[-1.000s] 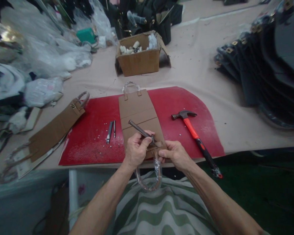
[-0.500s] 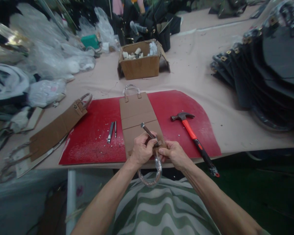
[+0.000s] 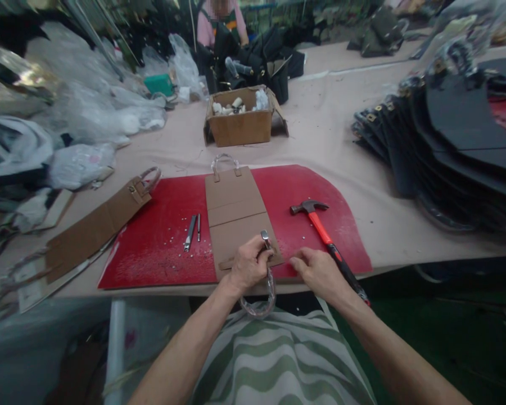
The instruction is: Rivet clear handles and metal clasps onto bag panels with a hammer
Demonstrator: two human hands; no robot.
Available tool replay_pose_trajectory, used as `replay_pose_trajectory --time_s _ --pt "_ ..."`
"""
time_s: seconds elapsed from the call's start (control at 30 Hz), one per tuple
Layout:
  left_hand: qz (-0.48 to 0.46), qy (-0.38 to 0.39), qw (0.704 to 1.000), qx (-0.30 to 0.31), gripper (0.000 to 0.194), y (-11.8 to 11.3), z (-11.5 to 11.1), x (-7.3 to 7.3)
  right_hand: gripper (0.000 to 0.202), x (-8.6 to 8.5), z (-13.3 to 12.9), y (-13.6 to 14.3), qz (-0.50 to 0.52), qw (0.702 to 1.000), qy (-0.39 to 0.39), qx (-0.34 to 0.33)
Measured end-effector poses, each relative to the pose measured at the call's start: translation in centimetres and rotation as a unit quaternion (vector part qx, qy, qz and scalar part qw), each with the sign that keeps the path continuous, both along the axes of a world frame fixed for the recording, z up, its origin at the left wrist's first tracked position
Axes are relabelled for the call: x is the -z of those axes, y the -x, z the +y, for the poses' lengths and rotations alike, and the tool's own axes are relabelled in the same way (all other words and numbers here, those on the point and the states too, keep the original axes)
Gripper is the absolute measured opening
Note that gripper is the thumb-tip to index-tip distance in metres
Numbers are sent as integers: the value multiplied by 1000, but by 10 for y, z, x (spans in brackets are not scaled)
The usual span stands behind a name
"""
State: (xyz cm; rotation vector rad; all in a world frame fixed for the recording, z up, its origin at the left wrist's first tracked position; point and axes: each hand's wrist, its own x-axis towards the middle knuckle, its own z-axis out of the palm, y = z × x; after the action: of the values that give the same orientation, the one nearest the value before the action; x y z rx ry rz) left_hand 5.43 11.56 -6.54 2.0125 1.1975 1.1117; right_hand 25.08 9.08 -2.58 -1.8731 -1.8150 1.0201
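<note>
Clock from panel centre, 12 away from wearer. Red board (image 3: 164,208) under everything. Tan bag panel (image 3: 236,199) flat across it, near edge by wearer, wrapped handle loop (image 3: 271,289) past table edge at 5–6. Claw hammer (image 3: 321,229) at 3, head outward, grip slanting to 4. Left hand (image 3: 251,261) on panel's 5 o'clock corner, pinching metal punch (image 3: 265,235), tip hidden. Right hand (image 3: 316,273) at 4, loosely spread, nothing visible in it, near hammer grip; contact can't be told. Two slim metal tools (image 3: 190,233) at 9. Step, judged: setting punch on near strap end. Next move seems to call for right hand on hammer, left keeping punch upright and steady.
</note>
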Motion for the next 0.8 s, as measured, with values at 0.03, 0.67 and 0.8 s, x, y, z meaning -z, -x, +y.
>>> replay_pose_trajectory --time_s 0.03,0.67,0.8 --pt "1 -3 1000 1 13 0 0 1 19 -3 -1 -9 -45 998 -36 17" --pt "1 -8 1000 12 15 -4 -3 -7 9 -20 24 -37 287 929 189 141" --pt "5 -6 1000 11 13 -5 -4 -7 32 -63 3 -35 294 938 89 158"
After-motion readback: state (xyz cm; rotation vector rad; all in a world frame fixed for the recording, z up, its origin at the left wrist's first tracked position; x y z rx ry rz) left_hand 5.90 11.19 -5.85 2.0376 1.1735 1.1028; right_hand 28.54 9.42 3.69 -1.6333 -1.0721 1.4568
